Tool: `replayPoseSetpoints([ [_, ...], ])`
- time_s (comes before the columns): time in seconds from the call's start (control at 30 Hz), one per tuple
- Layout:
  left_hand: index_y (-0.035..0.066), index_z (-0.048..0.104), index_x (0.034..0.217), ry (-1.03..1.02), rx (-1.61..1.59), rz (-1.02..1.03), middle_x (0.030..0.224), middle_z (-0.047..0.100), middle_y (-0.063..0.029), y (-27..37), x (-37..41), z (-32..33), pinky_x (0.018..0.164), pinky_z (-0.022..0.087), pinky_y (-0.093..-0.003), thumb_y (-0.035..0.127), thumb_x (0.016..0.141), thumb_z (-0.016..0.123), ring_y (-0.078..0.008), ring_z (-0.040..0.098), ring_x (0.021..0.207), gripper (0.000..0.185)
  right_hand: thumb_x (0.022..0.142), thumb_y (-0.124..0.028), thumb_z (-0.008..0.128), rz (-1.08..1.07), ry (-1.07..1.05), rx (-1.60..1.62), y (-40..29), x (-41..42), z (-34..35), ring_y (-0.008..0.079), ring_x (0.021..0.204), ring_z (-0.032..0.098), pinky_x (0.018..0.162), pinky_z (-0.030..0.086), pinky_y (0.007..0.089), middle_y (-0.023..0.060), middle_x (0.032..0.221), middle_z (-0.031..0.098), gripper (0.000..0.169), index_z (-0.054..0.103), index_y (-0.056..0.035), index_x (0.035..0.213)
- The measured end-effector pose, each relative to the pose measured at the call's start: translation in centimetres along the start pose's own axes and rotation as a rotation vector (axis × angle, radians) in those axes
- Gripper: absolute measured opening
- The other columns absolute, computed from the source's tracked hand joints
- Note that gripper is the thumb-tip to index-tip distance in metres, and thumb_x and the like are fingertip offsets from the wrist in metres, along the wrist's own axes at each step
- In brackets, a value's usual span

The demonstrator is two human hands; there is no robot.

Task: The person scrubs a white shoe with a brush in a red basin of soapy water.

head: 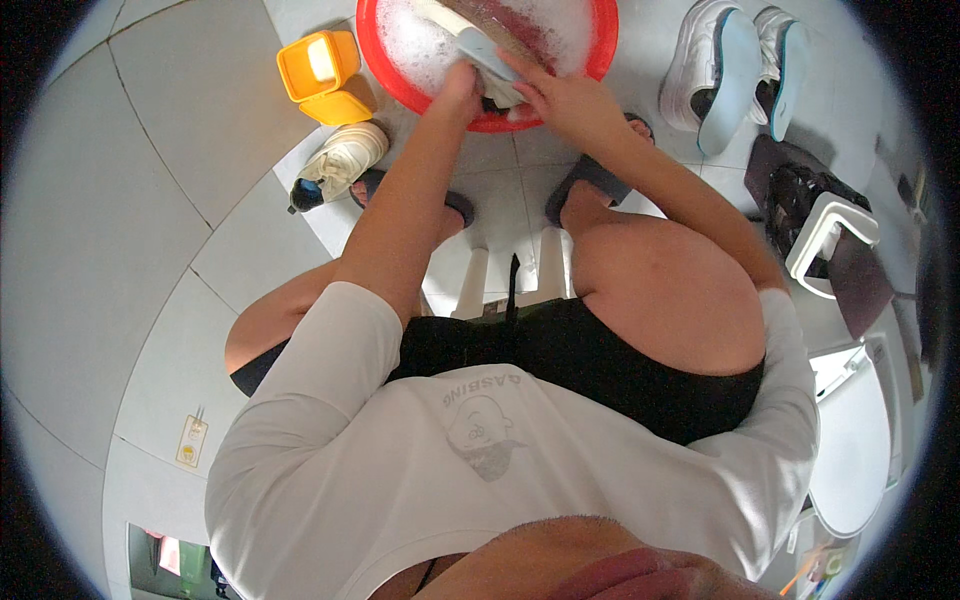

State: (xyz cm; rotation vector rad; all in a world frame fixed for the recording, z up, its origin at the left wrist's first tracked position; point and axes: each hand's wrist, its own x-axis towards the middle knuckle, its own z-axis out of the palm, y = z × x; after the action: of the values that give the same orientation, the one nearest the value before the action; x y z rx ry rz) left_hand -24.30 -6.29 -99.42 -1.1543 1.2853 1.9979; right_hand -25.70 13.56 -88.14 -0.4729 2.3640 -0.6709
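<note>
A red plastic basin [395,88] full of white suds stands on the floor at the top of the view. Over it a wet white shoe [486,54] is tilted, its long sole edge partly light blue-grey and its dark opening towards me. My left hand [461,90] grips the shoe's near left side; its fingers are mostly hidden behind the shoe. At the heel end, my right hand [559,96] holds the shoe with fingers along the sole. Whether a brush is among the suds I cannot tell.
Left of the basin are a yellow plastic box [319,67] with its lid open and a white sneaker [341,161]. At right stand a pair of white shoes [686,67] with light-blue insoles [729,82], and a white bin [806,255] with a black bag.
</note>
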Motion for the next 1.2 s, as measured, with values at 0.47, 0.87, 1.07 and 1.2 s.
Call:
replayPoseSetpoints([
  [0.47, -0.001, 0.059, 0.128, 0.439, 0.2, 0.264, 0.122, 0.066, -0.0173, -2.0, 3.6, -2.0, 0.094, 0.053, -0.0447, 0.042, 0.105, 0.044, -0.0312, 0.065, 0.11, 0.051, 0.109, -0.041, 0.042, -0.039, 0.007, 0.608, 1.5, 0.4, 3.7, 0.0402, 0.116, 0.065, 0.102, 0.049, 0.0416, 0.0224, 0.128, 0.067, 0.05, 0.037, -0.0313, 0.158],
  [0.87, 0.005, 0.051, 0.143, -0.093, -0.345, 0.145, 0.135, 0.061, -0.018, 4.0, 2.0, -0.3, 0.109, 0.045, -0.0496, 0.071, 0.102, 0.026, -0.0375, 0.058, 0.122, 0.081, 0.107, -0.047, 0.043, -0.144, 0.069, -0.064, -0.6, 6.2, 3.1, 0.0402, 0.084, 0.072, 0.069, 0.056, 0.0533, 0.0197, 0.098, 0.073, 0.049, 0.038, -0.0408, 0.155],
  [1.07, 0.002, 0.048, 0.143, 0.077, -0.177, 0.163, 0.131, 0.062, -0.0162, 2.4, 0.9, 1.2, 0.103, 0.049, -0.0474, 0.067, 0.1, 0.042, -0.0332, 0.059, 0.121, 0.079, 0.098, -0.025, 0.05, -0.14, 0.131, -0.127, -0.8, 7.8, -0.1, 0.0375, 0.079, 0.071, 0.069, 0.055, 0.0497, 0.0206, 0.092, 0.071, 0.053, 0.048, -0.0093, 0.149],
  [1.2, -0.003, 0.048, 0.141, 0.127, 0.064, 0.28, 0.127, 0.063, -0.0147, 1.8, 1.1, 1.8, 0.092, 0.055, -0.0443, 0.045, 0.099, 0.064, -0.03, 0.063, 0.113, 0.066, 0.097, -0.027, 0.051, -0.221, 0.247, -0.141, 1.2, 12.9, 0.5, 0.0359, 0.079, 0.071, 0.07, 0.056, 0.0484, 0.0216, 0.094, 0.071, 0.05, 0.054, -0.0067, 0.143],
])
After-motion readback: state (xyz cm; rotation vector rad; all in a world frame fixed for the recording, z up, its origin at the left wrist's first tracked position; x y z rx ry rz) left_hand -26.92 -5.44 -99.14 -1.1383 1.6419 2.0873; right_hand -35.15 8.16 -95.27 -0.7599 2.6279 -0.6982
